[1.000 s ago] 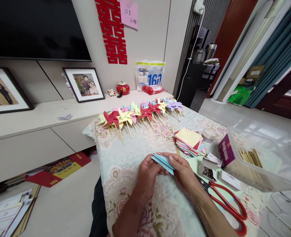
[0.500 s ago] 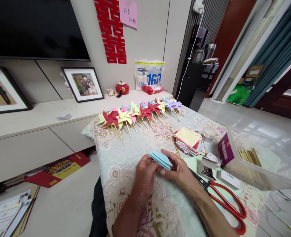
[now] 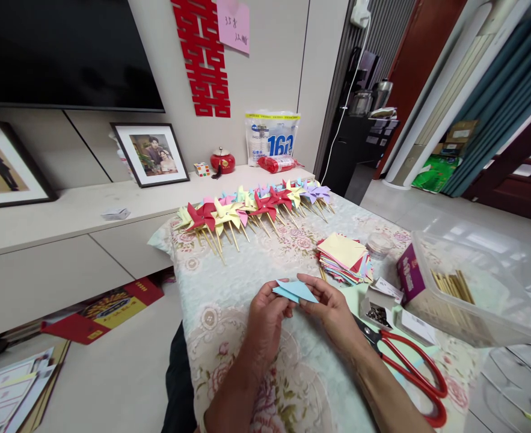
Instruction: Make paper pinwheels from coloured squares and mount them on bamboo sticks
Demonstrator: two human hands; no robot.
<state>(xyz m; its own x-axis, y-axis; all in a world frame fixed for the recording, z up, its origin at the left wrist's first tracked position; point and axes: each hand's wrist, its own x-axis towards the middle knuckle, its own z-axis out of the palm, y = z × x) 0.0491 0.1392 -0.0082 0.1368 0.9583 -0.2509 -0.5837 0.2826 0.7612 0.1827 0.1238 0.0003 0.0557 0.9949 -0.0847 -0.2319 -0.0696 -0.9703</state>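
Your left hand (image 3: 265, 316) and right hand (image 3: 331, 310) both grip the folded blue paper (image 3: 297, 291) in their fingertips, over the table (image 3: 233, 288) and well in from its far edge, so uneven pressure between them could crease the sheet askew or let its layers slip apart. Your right wrist sits just beside the scissors (image 3: 400, 368) towards the table's right edge; a careless swing that way might catch the blades or tip the open box (image 3: 377, 296) of metal bits.
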